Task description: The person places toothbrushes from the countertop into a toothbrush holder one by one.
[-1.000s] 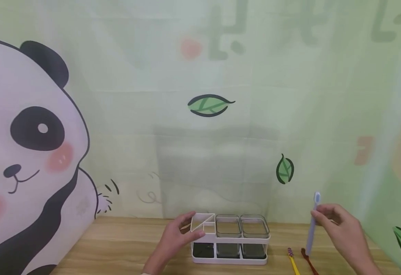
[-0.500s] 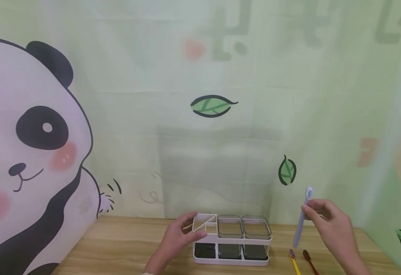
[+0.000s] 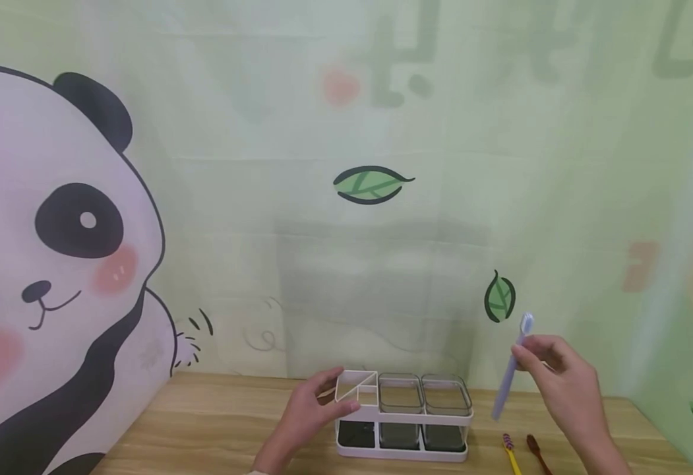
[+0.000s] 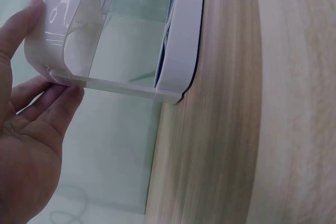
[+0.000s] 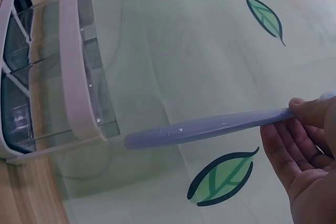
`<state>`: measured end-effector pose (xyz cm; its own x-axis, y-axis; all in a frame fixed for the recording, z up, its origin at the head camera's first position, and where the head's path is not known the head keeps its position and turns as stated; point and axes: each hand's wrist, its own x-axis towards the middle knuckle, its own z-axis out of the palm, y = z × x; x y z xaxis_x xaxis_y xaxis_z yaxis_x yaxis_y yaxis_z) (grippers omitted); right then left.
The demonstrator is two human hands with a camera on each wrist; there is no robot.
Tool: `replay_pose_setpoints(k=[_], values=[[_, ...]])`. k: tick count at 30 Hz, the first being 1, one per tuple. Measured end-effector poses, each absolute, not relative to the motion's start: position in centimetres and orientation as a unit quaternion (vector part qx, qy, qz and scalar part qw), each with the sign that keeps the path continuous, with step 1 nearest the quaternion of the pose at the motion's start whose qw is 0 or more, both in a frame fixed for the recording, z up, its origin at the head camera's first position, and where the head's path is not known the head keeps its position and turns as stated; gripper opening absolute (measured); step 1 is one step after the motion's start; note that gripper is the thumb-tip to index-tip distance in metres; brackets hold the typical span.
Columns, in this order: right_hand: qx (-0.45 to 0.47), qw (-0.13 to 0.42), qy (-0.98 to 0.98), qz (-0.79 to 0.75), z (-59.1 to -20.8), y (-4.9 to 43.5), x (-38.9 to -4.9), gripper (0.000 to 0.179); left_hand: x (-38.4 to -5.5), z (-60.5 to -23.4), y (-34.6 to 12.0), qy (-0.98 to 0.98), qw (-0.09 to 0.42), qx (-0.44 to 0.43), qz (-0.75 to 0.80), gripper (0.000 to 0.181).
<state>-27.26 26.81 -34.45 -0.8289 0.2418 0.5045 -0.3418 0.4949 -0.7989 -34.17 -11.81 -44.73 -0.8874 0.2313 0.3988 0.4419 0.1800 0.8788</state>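
A lavender toothbrush (image 3: 505, 386) is pinched near its head by my right hand (image 3: 562, 389), bristle end up and tilted, its handle end hanging above the table. In the right wrist view the toothbrush handle (image 5: 210, 129) points toward the holder, apart from it. My left hand (image 3: 310, 412) grips the left end of a white toothbrush holder (image 3: 405, 417), thumb in front and fingers behind, as the left wrist view also shows at the holder's upper band (image 4: 58, 19). Two clear cups (image 3: 447, 396) sit in the holder's right compartments; a divided section is on the left.
A yellow toothbrush (image 3: 511, 455) and a dark red toothbrush (image 3: 537, 454) lie on the wooden table (image 3: 215, 422) right of the holder. A green cloth backdrop (image 3: 233, 198) with a panda and leaves stands behind the table.
My right hand has lifted the lavender toothbrush and carried it left toward the holder, away from the dark red toothbrush. The left hand stays on the holder; the view has shifted slightly.
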Motion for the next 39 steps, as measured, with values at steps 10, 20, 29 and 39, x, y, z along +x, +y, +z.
replay_pose_setpoints(k=[10, 20, 29, 39], values=[[0.044, 0.296, -0.81, 0.504, -33.3, 25.9, -27.6, 0.039, -34.1, -44.7, -11.9, -0.764, 0.09, -0.219, -0.6, 0.074], [0.07, 0.302, -0.8, 0.514, -32.7, 24.3, -28.3, 0.035, -34.0, -44.8, -11.9, -0.756, 0.087, -0.218, -0.611, 0.073], [0.091, 0.302, -0.795, 0.518, -32.6, 22.6, -29.3, 0.032, -34.0, -44.8, -11.9, -0.758, 0.088, -0.219, -0.608, 0.072], [0.153, 0.304, -0.771, 0.538, -32.9, 20.3, -30.2, 0.023, -33.9, -44.7, -11.8, -0.762, 0.089, -0.216, -0.603, 0.072]])
